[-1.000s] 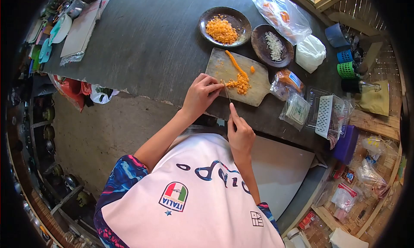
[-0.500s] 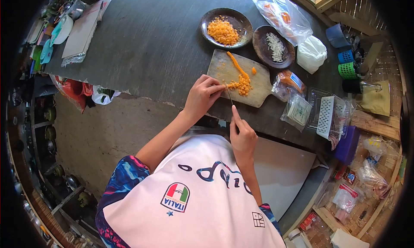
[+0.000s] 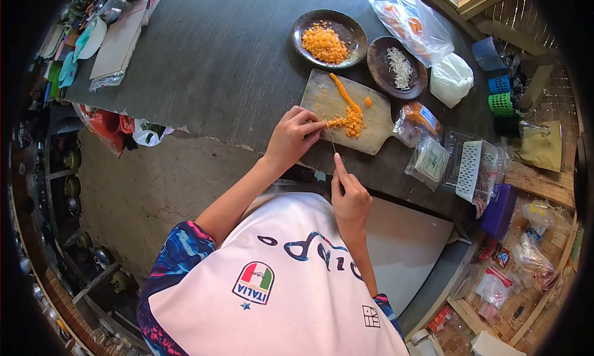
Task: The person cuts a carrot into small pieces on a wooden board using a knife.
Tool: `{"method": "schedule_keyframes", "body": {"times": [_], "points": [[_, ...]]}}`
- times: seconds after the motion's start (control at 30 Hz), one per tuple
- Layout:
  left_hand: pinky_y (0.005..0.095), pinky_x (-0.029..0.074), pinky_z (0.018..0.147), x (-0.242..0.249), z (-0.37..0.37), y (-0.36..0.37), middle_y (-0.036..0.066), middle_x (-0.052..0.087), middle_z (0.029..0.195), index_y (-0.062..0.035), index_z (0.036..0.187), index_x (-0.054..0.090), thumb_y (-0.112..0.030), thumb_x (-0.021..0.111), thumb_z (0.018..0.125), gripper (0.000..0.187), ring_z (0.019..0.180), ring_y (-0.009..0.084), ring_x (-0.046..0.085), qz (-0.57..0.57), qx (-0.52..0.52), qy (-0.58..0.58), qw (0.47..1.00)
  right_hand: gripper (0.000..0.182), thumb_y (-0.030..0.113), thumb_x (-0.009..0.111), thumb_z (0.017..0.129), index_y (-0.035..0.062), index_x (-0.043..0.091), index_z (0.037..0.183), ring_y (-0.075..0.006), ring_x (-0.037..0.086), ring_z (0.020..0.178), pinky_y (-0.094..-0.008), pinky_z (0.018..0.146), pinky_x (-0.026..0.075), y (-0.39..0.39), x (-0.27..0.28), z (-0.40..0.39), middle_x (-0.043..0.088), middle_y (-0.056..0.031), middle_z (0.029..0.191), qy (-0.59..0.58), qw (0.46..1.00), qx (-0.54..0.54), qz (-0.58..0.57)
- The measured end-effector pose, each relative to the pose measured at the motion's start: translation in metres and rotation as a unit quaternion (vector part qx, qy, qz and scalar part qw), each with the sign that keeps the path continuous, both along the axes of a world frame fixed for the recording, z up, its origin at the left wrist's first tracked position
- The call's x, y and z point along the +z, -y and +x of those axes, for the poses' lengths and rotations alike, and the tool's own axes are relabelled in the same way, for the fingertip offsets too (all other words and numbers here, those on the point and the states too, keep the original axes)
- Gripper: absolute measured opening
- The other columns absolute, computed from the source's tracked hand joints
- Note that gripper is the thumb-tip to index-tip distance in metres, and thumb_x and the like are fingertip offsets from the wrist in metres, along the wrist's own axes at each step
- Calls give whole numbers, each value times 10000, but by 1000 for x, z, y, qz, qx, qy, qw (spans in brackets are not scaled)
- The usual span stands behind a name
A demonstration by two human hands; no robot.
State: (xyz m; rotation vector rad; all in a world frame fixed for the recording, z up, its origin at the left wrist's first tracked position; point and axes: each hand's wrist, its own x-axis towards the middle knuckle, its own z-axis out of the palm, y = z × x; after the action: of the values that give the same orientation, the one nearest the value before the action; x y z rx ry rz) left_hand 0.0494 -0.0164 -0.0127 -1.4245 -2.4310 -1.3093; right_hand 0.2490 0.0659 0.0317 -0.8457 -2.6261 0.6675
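Observation:
My right hand [image 3: 351,198] is closed round the handle of a knife [image 3: 331,138], forefinger stretched along its back. The thin blade points away from me, over the near left part of a wooden cutting board [image 3: 371,139]. Left of the blade, my left hand [image 3: 294,136] has its fingers pinched together on a piece of carrot, mostly hidden by the fingertips. Finely diced carrot [image 3: 352,122] lies in a small heap just right of the blade. Behind it are a long carrot strip [image 3: 344,91] and a small carrot chunk [image 3: 368,101].
Beyond the board stand a dark plate of diced carrot [image 3: 325,44] and a dark plate of white shreds [image 3: 400,68]. A clear bag with carrots [image 3: 408,25], a white bag [image 3: 451,79], small packets [image 3: 431,161] and a white perforated basket [image 3: 470,170] are to the right.
The whole view has shifted slightly, so the table's things appear a little to the right. Both hands keep nearly the same place and grip at the board.

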Motion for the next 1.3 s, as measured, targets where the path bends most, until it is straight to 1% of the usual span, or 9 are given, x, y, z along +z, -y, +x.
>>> {"method": "schedule_keyframes", "body": {"times": [0.17,0.33,0.53,0.73,0.83,0.9,1.03,1.13,1.3], "points": [[384,597,887,2,1,1,30,740,1021,-111,1066,857,-61,855,841,230,1013,238,675,-1,2,8,1000,524,138,733,991,299,697,1489,-267,632,572,-436,567,539,-1,-8,-1,600,-69,702,8,1000,-3,-2],[384,597,885,2,-1,0,30,740,1020,-107,1054,856,-64,856,841,218,1006,237,673,9,-1,10,1000,527,137,730,992,291,694,1494,-264,637,585,-435,576,540,-2,2,-1,600,-69,708,-9,1000,-5,-21],[380,597,882,2,-1,1,33,743,1012,-101,1044,854,-69,858,842,205,1003,239,672,6,0,8,1000,524,130,728,991,284,696,1491,-267,638,587,-430,581,542,2,-8,-5,611,-72,723,15,1000,-4,2],[378,599,873,0,-1,1,34,745,1021,-100,1042,854,-75,859,846,198,1002,238,674,17,4,14,1000,525,130,732,986,292,703,1484,-270,646,594,-427,583,546,-2,-5,-8,613,-74,724,-18,1000,-6,-15],[377,600,867,0,1,2,34,744,1012,-99,1045,854,-76,859,847,199,1002,239,674,19,5,14,1000,529,131,734,984,295,700,1486,-271,650,597,-426,583,546,2,2,-4,612,-75,723,3,1000,0,-19],[377,600,864,1,2,2,35,744,1002,-96,1046,854,-78,859,847,200,1002,240,674,13,10,18,1000,533,131,735,983,295,698,1489,-270,647,595,-424,581,545,2,-3,-4,611,-74,721,7,1000,-1,-8],[377,599,862,1,3,1,37,744,992,-92,1040,853,-79,859,848,193,995,240,673,16,13,13,1000,543,128,737,979,299,694,1492,-267,644,590,-427,576,544,0,-10,-8,607,-68,718,5,1000,-2,-2],[379,599,862,3,-1,1,36,745,988,-90,1034,852,-77,860,844,190,989,242,672,22,8,5,1000,543,127,735,979,303,695,1491,-268,640,586,-433,575,545,0,-3,-6,603,-67,717,-11,1000,-7,-11],[379,600,869,2,1,1,34,754,996,-83,1030,852,-71,864,836,196,996,245,672,28,10,23,999,543,132,740,977,305,697,1489,-270,633,580,-435,574,541,3,-2,-2,600,-65,716,6,1000,-3,-2]]}}
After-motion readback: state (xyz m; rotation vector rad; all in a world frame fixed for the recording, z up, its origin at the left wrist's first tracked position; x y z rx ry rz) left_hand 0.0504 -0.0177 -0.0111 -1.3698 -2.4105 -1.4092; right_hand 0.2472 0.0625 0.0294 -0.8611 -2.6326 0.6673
